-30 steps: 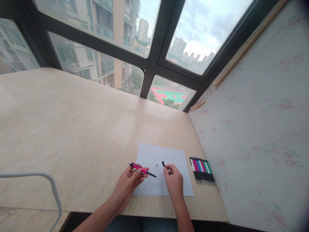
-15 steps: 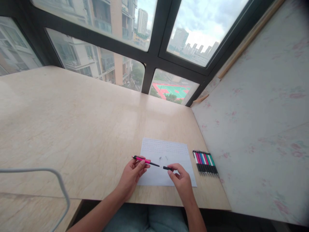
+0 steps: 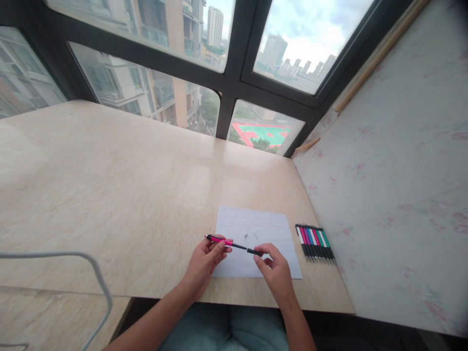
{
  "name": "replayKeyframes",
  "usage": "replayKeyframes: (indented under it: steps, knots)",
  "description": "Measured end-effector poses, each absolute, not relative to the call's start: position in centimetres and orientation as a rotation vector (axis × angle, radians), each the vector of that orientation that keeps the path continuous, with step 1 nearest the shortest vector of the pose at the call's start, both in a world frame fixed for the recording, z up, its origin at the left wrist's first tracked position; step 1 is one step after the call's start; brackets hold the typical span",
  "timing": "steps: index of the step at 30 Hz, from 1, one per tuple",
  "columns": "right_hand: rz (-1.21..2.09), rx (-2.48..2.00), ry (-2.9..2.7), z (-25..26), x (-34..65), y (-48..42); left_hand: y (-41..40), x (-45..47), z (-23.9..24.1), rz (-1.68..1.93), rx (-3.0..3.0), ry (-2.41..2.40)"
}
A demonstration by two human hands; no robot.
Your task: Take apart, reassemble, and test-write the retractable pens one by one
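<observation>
My left hand [image 3: 207, 261] is closed around a pink pen barrel [image 3: 224, 241] with a black clip end. A dark refill [image 3: 239, 246] sticks out of the barrel toward the right. Between thumb and fingers, my right hand [image 3: 273, 265] pinches a black pen grip [image 3: 253, 251], whose open end meets the refill's tip. Both hands are over a sheet of lined paper [image 3: 234, 268] with handwriting along its top. Two small parts lie on the sheet: a dark pen tip [image 3: 246, 236] and a thin spring [image 3: 255, 236].
Several pens [image 3: 315, 243] with coloured barrels and black grips lie in a row at the right, by the patterned wall [image 3: 395, 209]. A grey cable [image 3: 95, 265] curves over the left front of the marbled tabletop [image 3: 139, 204]. Dark-framed windows [image 3: 228, 87] stand behind.
The gap between the refill tip and the black grip has closed, the pen barrel having come right toward the grip. The camera view has shifted slightly.
</observation>
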State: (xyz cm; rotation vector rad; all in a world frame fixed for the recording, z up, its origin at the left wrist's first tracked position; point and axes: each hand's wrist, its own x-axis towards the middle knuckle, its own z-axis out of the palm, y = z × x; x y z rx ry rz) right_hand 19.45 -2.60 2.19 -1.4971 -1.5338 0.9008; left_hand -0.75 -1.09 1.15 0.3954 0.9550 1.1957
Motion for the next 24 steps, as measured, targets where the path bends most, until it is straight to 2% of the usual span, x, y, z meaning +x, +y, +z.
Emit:
replayKeyframes:
  steps: [21, 24]
  knots:
    - [0.965, -1.439, -1.585, 2.2, 17.2, -2.6, -2.2, 0.2, 0.5, 1.088, 0.430, 0.859]
    - [0.842, -1.498, -1.616, 1.5, 18.4, -1.6, -2.1, 0.2, 0.6, 1.102, 0.412, 0.894]
